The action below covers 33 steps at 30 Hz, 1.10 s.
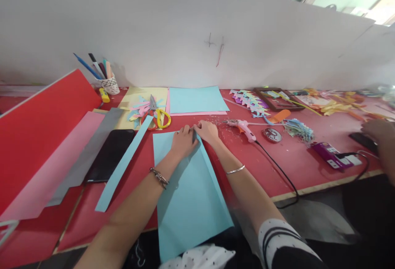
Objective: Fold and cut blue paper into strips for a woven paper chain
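Note:
A large light-blue sheet of paper lies before me, its near end hanging over the table's front edge. Along its right side runs a narrow folded strip. My left hand rests on the sheet near its far edge, fingers bent. Beside it, my right hand pinches the paper's far right corner at the fold. Both hands nearly touch. To the left, a cut light-blue strip lies across a black phone and reaches the scissors with red and yellow handles.
A pink glue gun with a black cord lies right of my hands, near a purple power strip. More blue paper is at the back. A red board leans left, near a pen cup. Another person's hand is far right.

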Each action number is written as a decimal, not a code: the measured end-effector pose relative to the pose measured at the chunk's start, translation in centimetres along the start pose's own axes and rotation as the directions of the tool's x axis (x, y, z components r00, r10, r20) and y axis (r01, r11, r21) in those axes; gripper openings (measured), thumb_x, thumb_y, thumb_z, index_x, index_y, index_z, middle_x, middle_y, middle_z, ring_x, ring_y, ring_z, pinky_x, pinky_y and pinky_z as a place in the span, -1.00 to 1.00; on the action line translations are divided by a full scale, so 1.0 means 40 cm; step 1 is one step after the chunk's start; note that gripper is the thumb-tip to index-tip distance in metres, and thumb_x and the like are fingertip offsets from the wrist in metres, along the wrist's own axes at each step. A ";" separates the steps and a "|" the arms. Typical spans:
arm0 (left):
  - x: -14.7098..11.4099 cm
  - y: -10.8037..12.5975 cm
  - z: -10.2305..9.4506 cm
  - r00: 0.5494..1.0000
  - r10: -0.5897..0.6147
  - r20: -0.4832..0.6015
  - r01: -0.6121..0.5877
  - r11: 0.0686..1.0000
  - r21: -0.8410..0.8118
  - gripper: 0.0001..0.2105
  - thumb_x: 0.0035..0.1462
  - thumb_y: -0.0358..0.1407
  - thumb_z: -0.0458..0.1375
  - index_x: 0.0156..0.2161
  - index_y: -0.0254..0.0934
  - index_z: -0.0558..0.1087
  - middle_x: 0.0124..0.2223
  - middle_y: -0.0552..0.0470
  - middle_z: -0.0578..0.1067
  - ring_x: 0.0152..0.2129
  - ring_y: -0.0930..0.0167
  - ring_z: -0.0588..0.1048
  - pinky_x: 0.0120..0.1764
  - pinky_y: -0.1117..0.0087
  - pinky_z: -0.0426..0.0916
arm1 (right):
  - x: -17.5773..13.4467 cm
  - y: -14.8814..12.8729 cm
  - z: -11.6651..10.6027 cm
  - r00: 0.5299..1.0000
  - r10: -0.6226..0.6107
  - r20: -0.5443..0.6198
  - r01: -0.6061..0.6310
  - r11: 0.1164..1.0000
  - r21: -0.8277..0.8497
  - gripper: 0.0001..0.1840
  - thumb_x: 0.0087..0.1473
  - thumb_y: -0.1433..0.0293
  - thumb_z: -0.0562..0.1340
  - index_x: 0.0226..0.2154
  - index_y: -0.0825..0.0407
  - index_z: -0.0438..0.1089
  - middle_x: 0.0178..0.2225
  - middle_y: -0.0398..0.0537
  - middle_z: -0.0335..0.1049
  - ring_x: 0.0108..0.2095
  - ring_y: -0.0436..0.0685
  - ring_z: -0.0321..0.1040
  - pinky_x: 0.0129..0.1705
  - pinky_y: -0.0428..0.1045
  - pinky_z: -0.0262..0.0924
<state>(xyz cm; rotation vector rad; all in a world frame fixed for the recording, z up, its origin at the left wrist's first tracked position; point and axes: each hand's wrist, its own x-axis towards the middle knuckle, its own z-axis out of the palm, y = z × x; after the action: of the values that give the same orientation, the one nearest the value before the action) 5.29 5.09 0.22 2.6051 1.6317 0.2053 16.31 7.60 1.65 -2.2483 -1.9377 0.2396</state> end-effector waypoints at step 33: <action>-0.004 -0.004 0.001 1.000 -0.007 0.004 0.007 1.000 -0.011 -0.59 0.17 -0.18 -0.12 0.07 -0.33 0.19 -0.01 -0.19 0.26 -0.08 0.22 0.27 -0.17 0.26 0.23 | -0.017 -0.061 -0.009 0.990 0.136 0.032 -0.135 0.990 -0.047 -0.73 0.10 0.40 0.04 -0.24 0.10 0.41 -0.19 0.21 0.42 -0.18 0.19 0.38 -0.25 -0.01 0.18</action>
<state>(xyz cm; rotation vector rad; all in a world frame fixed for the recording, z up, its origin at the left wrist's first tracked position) 5.11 5.03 0.15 2.5896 1.6340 0.2073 13.94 7.26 2.58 -2.4241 -1.8261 0.2568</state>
